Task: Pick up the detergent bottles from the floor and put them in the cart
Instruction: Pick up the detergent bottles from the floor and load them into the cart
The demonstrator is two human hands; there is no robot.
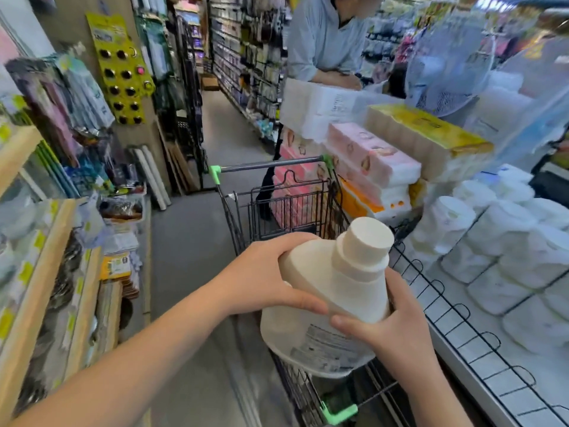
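Left hand [271,272]: its fingers [292,241] curl over the bottle's shoulder from the left, with the thumb pressed along the near face, grasping it.
Right hand [397,328]: its fingers [397,288] wrap round the bottle's right side below the neck and the thumb lies across the front, so it grasps the bottle too.
Detergent bottle [326,291]: white, held in the air by both hands over the near end of the cart and tilted so the neck points up and away. Whether its base touches the wire cannot be told.
Cap [366,238]: wide, round and white, seated on the neck.
Label [326,343]: printed panel on the lower body; the text is too blurred to read.
Cart [268,165]: black wire basket with green corner pieces. Its inside is mostly hidden behind the bottle and hands, so what lies in it cannot be told.
Floor [191,241]: grey aisle to the left of the cart.
Tissue packs [369,158]: pink and yellow packs stacked just beside the cart's far right corner.
Wire shelf [455,343]: on the right, carrying white wrapped rolls [498,241].
Shelves [43,241]: wooden, on the left, crowded with small goods.
Person [323,41]: in a pale blue shirt, beyond the tissue packs.
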